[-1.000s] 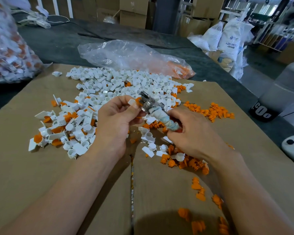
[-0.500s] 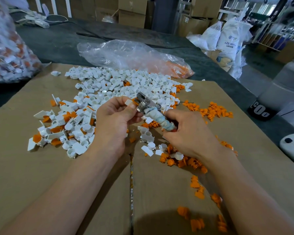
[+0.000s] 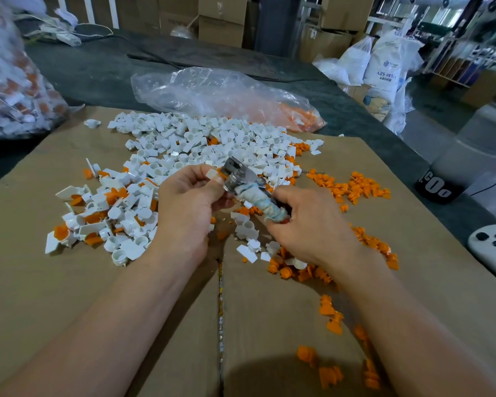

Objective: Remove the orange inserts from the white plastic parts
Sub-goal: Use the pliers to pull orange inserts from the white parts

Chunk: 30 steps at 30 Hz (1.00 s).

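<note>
**Tool on the part, mid-bench**

A wide cardboard sheet point(image 3: 69, 296) covers the bench, with a clear plastic bag point(image 3: 218, 93) slumped at its far edge. Spread over the cardboard is the big heap of white plastic parts point(image 3: 201, 144). To its left is a mixed heap point(image 3: 106, 213) with orange showing among the white, and I'd judge those are waiting their turn. Loose orange inserts point(image 3: 352, 186) lie scattered to the right of the hands and down toward the camera.

Now the hands. The left hand point(image 3: 186, 204) is curled, thumb and fingers pinching one white part point(image 3: 212, 174) just above the heap. The right hand point(image 3: 309, 224) is wrapped round the cloth-bound handle of a metal tool point(image 3: 241, 179), whose head is right up against that part. Whether an insert sits inside the part is too small to tell.

These pieces look light, stiff and smooth, so they're likely to skid or spring away. The flat tab looks like the place to pinch, leaving the round socket free for the tool. I reckon a short push does it, nothing heavy.
</note>
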Each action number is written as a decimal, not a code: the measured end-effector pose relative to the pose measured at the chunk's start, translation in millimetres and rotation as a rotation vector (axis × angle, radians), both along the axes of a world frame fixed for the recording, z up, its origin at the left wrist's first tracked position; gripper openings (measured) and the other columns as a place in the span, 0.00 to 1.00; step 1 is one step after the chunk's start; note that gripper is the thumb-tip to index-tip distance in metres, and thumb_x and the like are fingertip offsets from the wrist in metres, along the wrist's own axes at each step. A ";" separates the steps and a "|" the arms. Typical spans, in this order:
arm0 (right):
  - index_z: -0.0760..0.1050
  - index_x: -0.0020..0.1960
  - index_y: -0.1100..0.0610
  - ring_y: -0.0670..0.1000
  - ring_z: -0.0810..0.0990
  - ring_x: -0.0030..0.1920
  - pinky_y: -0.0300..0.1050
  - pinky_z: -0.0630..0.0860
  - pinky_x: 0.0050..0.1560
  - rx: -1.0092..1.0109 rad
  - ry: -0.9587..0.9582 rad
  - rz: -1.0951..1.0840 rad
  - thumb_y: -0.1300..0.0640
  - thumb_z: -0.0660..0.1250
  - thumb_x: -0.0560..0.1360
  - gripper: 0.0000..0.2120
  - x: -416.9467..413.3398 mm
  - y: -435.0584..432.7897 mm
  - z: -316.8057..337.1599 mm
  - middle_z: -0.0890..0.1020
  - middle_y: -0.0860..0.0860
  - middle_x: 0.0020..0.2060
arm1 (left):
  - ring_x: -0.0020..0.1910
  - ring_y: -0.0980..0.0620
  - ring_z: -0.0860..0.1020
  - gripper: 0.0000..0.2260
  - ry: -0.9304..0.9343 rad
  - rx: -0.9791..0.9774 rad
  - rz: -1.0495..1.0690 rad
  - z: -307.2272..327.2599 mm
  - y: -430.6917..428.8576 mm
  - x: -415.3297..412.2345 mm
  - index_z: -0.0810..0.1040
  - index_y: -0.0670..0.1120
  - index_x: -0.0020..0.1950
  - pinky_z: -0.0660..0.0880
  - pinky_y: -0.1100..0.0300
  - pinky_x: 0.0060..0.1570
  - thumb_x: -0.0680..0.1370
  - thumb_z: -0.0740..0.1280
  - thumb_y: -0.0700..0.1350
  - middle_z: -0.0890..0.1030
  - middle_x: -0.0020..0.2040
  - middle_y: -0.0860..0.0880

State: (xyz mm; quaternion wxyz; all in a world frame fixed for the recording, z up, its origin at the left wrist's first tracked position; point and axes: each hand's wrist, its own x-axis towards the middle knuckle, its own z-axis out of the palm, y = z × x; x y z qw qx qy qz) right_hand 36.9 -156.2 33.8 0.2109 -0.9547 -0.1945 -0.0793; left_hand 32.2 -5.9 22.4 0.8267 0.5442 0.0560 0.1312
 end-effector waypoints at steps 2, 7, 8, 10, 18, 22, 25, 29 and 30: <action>0.68 0.34 0.54 0.49 0.69 0.28 0.44 0.62 0.28 0.005 -0.009 -0.001 0.57 0.67 0.69 0.09 -0.9 -0.2 0.2 0.74 0.52 0.28 | 0.27 0.55 0.77 0.11 -0.001 0.001 -0.003 0.5 0.3 0.0 0.73 0.42 0.36 0.75 0.65 0.28 0.75 0.62 0.29 0.78 0.27 0.51; 0.73 0.37 0.58 0.52 0.72 0.30 0.45 0.64 0.28 0.004 -0.012 -0.004 0.56 0.67 0.69 0.06 -0.5 -0.8 -1.0 0.75 0.53 0.29 | 0.28 0.55 0.78 0.10 0.011 0.000 -0.001 1.0 0.1 0.0 0.74 0.42 0.37 0.75 0.65 0.28 0.75 0.63 0.29 0.79 0.30 0.48; 0.73 0.38 0.58 0.51 0.72 0.30 0.44 0.64 0.28 0.007 -0.013 -0.007 0.56 0.67 0.69 0.06 0.1 -1.2 -1.6 0.75 0.53 0.29 | 0.28 0.55 0.78 0.10 0.012 0.000 -0.003 0.9 -0.1 -0.2 0.74 0.42 0.37 0.75 0.65 0.28 0.75 0.63 0.29 0.79 0.30 0.48; 0.73 0.39 0.57 0.49 0.71 0.30 0.43 0.64 0.29 0.018 -0.022 -0.024 0.56 0.68 0.68 0.06 1.4 -2.6 -2.5 0.74 0.50 0.28 | 0.27 0.54 0.78 0.10 0.014 -0.004 -0.007 0.8 -0.7 -1.1 0.74 0.42 0.37 0.74 0.65 0.28 0.75 0.64 0.30 0.78 0.30 0.47; 0.76 0.54 0.56 0.50 0.75 0.42 0.45 0.74 0.39 0.057 -0.097 -0.257 0.54 0.68 0.68 0.15 15.5 -21.4 -1.3 0.79 0.50 0.41 | 0.26 0.54 0.78 0.08 0.081 -0.232 0.007 4.3 2.7 1.2 0.72 0.42 0.40 0.75 0.66 0.26 0.80 0.61 0.41 0.80 0.27 0.48; 0.75 0.59 0.54 0.51 0.76 0.46 0.44 0.70 0.39 0.019 -0.052 -0.348 0.47 0.68 0.69 0.22 24.5 -36.7 -1.7 0.80 0.51 0.47 | 0.26 0.55 0.78 0.11 0.055 -0.336 0.188 5.5 9.7 2.3 0.72 0.43 0.41 0.74 0.66 0.25 0.81 0.59 0.46 0.80 0.27 0.50; 0.73 0.61 0.54 0.51 0.75 0.51 0.43 0.67 0.42 -0.059 -0.001 -0.412 0.40 0.69 0.68 0.27 30.0 -45.7 -2.8 0.78 0.51 0.53 | 0.26 0.56 0.78 0.13 0.058 -0.442 0.335 6.9 18.4 4.3 0.71 0.45 0.41 0.73 0.66 0.25 0.81 0.57 0.50 0.80 0.26 0.51; 0.73 0.61 0.55 0.49 0.72 0.49 0.43 0.65 0.42 -0.101 0.045 -0.437 0.37 0.70 0.66 0.31 32.8 -51.9 -3.2 0.78 0.51 0.54 | 0.25 0.55 0.78 0.13 0.080 -0.570 0.435 7.0 28.5 8.1 0.66 0.46 0.41 0.72 0.66 0.26 0.82 0.55 0.51 0.80 0.26 0.50; 0.73 0.62 0.56 0.50 0.73 0.51 0.43 0.65 0.42 -0.104 0.051 -0.440 0.37 0.70 0.65 0.32 33.2 -52.7 -3.4 0.78 0.51 0.55 | 0.25 0.55 0.78 0.13 0.084 -0.593 0.448 6.8 30.0 8.6 0.66 0.46 0.42 0.73 0.66 0.27 0.82 0.54 0.51 0.80 0.26 0.50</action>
